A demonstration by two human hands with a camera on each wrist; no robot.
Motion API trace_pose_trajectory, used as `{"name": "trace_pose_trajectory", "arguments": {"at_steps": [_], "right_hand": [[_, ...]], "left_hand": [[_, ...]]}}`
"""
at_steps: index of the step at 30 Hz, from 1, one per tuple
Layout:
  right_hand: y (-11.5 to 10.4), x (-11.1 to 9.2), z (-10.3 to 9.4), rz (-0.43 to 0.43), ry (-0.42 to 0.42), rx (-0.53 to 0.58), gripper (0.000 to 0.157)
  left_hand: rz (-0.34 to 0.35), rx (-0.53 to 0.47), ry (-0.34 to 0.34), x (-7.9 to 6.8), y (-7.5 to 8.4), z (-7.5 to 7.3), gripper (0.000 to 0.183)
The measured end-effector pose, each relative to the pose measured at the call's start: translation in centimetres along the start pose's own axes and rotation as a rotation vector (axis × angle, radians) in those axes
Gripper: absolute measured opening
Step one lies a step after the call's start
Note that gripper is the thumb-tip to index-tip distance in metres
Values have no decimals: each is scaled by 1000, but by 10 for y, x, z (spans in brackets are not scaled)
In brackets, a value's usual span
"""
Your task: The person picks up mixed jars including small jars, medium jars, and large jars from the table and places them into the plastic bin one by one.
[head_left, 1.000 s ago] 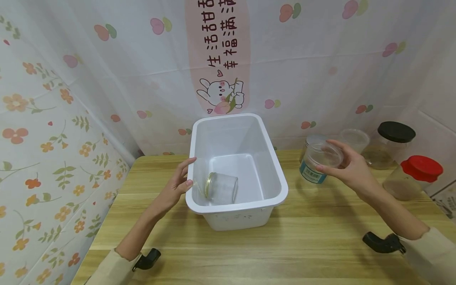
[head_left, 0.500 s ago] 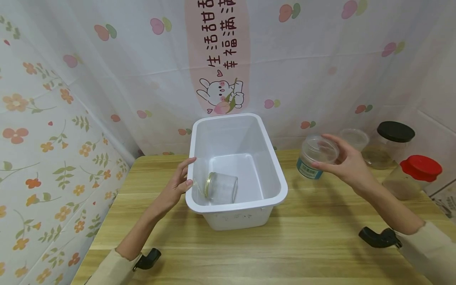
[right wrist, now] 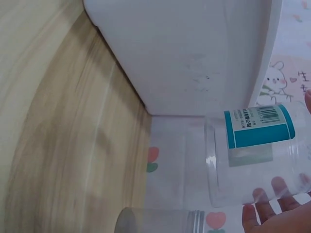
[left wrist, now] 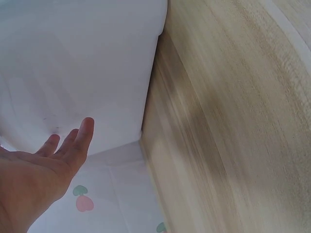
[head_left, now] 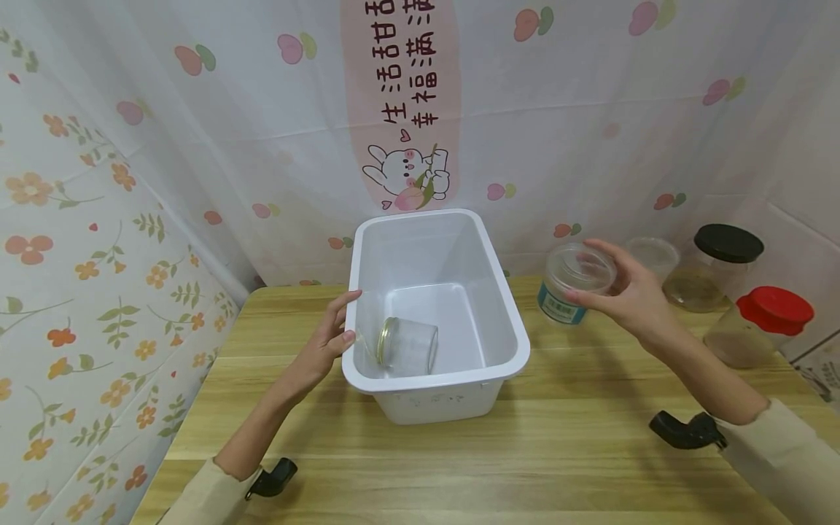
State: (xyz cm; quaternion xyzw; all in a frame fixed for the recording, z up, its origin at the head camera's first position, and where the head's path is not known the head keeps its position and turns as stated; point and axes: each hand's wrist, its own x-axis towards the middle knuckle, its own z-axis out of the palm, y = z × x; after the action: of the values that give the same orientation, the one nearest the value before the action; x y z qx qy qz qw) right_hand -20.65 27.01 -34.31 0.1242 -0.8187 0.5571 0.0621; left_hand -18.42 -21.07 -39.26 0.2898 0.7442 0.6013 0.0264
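My right hand [head_left: 633,299] holds a clear plastic jar [head_left: 559,305] with a blue-and-white label, thumb on the near side and fingers round the far side. In the right wrist view the jar [right wrist: 252,170] hangs above the table with fingertips along its lower side. A white plastic basin [head_left: 502,306] stands in the middle of the table. Inside it a clear jar [head_left: 413,348] with a gold-coloured rim lies on its side. My left hand [head_left: 321,346] touches the basin's left rim with thumb and forefinger; in the left wrist view its other fingers [left wrist: 83,136] extend beside the outer wall.
At the right stand a black-lidded jar [head_left: 728,244], a red-lidded jar [head_left: 777,310] and a clear container [head_left: 656,255]. Another clear jar [right wrist: 163,221] shows low in the right wrist view. A patterned curtain [head_left: 551,160] hangs behind the wooden table [head_left: 420,467].
My right hand has carried the labelled jar a little left, closer to the basin, and it now covers the grey-topped jar seen behind it earlier. The left hand has stayed put.
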Motion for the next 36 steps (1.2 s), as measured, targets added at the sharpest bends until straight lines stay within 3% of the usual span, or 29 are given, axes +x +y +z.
{"name": "trace_pose_trajectory", "arguments": {"at_steps": [36], "right_hand": [[-34, 15, 10, -31, 33, -60, 81]], "left_hand": [[-15, -12, 5, 1, 0, 2, 58]]}}
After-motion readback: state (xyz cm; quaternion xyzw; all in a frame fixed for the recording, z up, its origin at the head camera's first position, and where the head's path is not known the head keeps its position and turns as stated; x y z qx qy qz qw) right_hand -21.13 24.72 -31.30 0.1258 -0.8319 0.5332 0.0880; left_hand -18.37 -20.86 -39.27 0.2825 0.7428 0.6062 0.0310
